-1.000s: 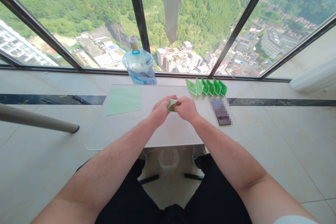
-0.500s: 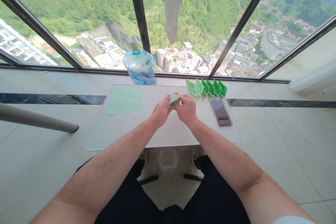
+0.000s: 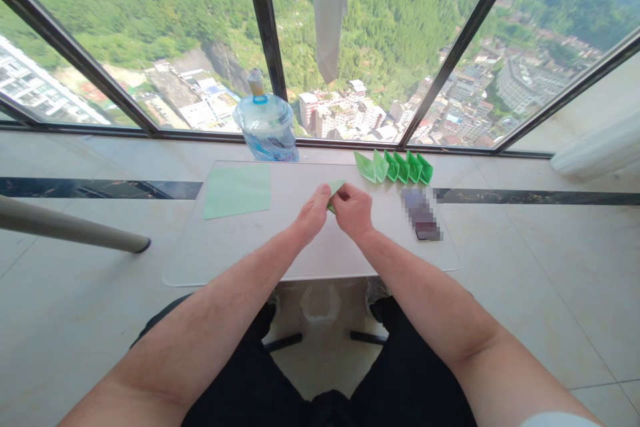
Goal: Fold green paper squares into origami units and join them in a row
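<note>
Between my hands, over the middle of the white table (image 3: 240, 250), is a small piece of folded light-green paper (image 3: 336, 191). My left hand (image 3: 314, 211) grips its left side, thumb on top. On the other side my right hand (image 3: 354, 208) pinches it with curled fingers. Much of the paper is hidden behind the fingers. A flat sheet of pale green paper (image 3: 237, 192) lies on the table to the left. At the back right stands a row of several folded green paper pieces (image 3: 395, 167), lighter at the left end and darker at the right.
A phone (image 3: 424, 215), partly pixelated, lies at the table's right side. Behind the table stands a large blue water bottle (image 3: 266, 125) against the window. A grey pole (image 3: 70, 225) reaches in from the left. My legs are below the table's near edge.
My left hand has turned and now covers more of the folded paper, so less of it shows. My right hand's fingers have curled in closer on it.
</note>
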Demonstrator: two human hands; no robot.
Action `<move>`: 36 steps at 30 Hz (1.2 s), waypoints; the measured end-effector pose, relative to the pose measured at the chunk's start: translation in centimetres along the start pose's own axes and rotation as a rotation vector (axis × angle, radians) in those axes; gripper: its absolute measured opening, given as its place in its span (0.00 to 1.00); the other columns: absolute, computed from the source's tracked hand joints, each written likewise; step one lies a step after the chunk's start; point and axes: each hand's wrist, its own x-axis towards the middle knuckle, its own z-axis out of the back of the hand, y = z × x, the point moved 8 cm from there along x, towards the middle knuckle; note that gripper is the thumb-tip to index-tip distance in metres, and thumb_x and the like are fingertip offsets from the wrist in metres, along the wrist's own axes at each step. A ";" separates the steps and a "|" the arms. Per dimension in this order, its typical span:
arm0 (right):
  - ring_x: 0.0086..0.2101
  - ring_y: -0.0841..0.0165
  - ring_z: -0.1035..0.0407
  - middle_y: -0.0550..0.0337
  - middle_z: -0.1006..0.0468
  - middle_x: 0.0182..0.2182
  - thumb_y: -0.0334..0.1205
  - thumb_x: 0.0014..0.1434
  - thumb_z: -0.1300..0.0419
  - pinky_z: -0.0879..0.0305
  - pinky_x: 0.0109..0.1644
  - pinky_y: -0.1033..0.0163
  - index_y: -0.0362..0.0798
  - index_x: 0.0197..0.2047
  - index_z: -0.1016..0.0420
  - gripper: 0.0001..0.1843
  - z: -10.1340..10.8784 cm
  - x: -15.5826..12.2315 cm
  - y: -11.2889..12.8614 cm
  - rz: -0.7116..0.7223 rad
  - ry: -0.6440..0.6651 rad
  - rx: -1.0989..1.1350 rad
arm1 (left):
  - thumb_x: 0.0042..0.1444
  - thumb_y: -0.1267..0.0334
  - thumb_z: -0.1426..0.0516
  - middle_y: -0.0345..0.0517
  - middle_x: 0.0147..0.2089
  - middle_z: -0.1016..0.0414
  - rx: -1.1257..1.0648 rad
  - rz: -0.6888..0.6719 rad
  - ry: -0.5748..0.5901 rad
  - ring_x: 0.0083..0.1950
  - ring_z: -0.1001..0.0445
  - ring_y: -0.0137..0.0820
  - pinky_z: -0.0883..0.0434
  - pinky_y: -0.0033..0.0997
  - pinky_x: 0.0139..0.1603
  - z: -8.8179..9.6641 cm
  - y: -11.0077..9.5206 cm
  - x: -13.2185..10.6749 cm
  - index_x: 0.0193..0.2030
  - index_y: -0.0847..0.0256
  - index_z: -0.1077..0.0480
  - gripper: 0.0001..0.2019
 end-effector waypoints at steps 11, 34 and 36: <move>0.27 0.68 0.31 0.63 0.22 0.25 0.44 0.53 0.39 0.36 0.33 0.64 0.47 0.29 0.25 0.09 0.2 0.5 -1.0 -0.100 -0.041 0.147 | 0.47 0.54 0.31 0.50 0.44 0.18 -0.174 0.059 0.044 0.49 0.23 0.37 0.30 0.38 0.54 -0.6 -1.8 -0.5 0.46 0.62 0.19 0.21; 0.38 0.64 0.31 0.60 0.24 0.32 0.43 0.47 0.36 0.33 0.46 0.58 0.51 0.24 0.25 0.06 -0.3 0.9 -0.7 0.011 0.048 -0.136 | 0.41 0.60 0.29 0.41 0.32 0.21 -0.134 0.057 -0.050 0.33 0.25 0.29 0.32 0.30 0.38 0.7 -2.5 -0.2 0.40 0.62 0.26 0.19; 0.45 0.61 0.30 0.57 0.22 0.38 0.42 0.46 0.34 0.34 0.53 0.55 0.51 0.24 0.23 0.06 -0.3 1.1 -0.9 0.044 0.059 -0.111 | 0.42 0.60 0.29 0.41 0.32 0.21 -0.148 0.050 -0.037 0.34 0.24 0.29 0.31 0.30 0.39 0.7 -2.7 -0.2 0.42 0.62 0.26 0.20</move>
